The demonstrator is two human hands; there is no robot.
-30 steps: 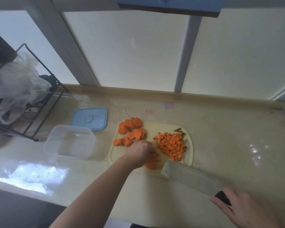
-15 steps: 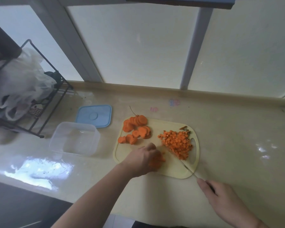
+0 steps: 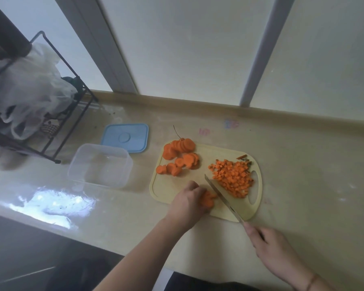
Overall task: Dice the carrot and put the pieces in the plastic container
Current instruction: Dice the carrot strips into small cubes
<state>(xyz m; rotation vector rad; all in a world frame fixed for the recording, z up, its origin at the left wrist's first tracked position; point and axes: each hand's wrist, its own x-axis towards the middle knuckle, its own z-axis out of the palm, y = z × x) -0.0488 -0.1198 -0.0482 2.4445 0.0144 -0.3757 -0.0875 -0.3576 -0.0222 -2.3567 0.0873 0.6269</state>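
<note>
You're working at a beige counter (image 3: 303,164), standing over a pale cutting board (image 3: 162,185) sitting near its front edge. The clear plastic container (image 3: 100,164) is waiting empty just left of the board, close enough to sweep pieces across; its blue lid (image 3: 125,137) is lying flat behind it, out of the way. A black wire rack (image 3: 57,114) with plastic bags is sitting far left.

On the board, carrot rounds (image 3: 180,156) are stacking up at the far left corner, uncut stock, while the diced pile (image 3: 232,178) is sitting at the right by the handle hole, keeping done apart from undone. Your right hand (image 3: 269,246) is wrapping its fingers round the knife (image 3: 221,196) handle, blade angling across the board between the pile and your other hand. Your left hand (image 3: 189,201) is curling its fingers down on a few carrot slices (image 3: 207,199), pinning them beside the blade, probably for the next cut. No pieces are in the container yet.
</note>
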